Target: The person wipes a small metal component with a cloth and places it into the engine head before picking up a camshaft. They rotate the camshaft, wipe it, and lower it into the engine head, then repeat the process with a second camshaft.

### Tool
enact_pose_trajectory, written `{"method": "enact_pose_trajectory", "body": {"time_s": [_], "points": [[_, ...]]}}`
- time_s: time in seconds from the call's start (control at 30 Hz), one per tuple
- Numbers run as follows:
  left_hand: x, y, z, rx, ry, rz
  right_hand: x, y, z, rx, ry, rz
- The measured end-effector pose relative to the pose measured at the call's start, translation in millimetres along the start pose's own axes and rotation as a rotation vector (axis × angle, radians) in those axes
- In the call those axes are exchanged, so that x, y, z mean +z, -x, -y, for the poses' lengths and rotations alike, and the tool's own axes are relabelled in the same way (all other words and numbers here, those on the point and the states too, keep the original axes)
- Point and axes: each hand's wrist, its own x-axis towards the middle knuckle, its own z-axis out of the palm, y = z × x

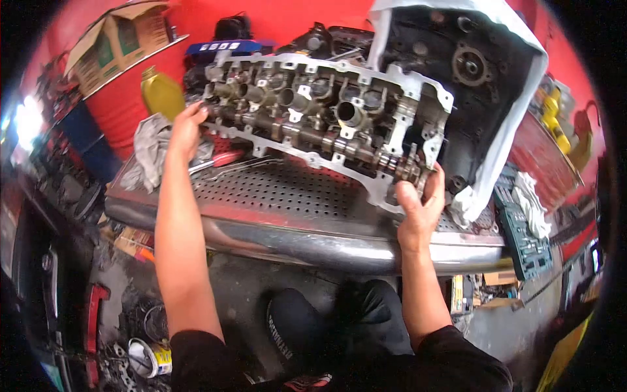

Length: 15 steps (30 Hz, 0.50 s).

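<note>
A long metal cylinder head with a camshaft along its near side is held up over the perforated bench top, its right end tilted lower. My left hand grips its left end, the thumb on top. Around the lower right corner my right hand is closed, with the thumb in front. Part of the fingers of both hands is hidden behind the metal. Beneath the left end, a red-handled tool lies on the bench beside a grey rag.
An engine part wrapped in white cloth stands at the back right. A green socket case sits at the bench's right end. A yellow oil bottle and a cardboard box are at the back left. The rounded metal bench edge runs in front.
</note>
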Motion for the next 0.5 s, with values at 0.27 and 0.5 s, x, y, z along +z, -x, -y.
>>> {"method": "enact_pose_trajectory", "body": {"time_s": [0.27,0.5], "points": [[-5.2,-5.7,1.9,0.014,-0.029,0.015,0.8,-0.8,2.2,-0.010,0.064,0.022],[-3.1,-2.1,-0.1,-0.044,0.008,0.073,-2.3,-1.0,5.0,0.055,-0.013,0.059]]}}
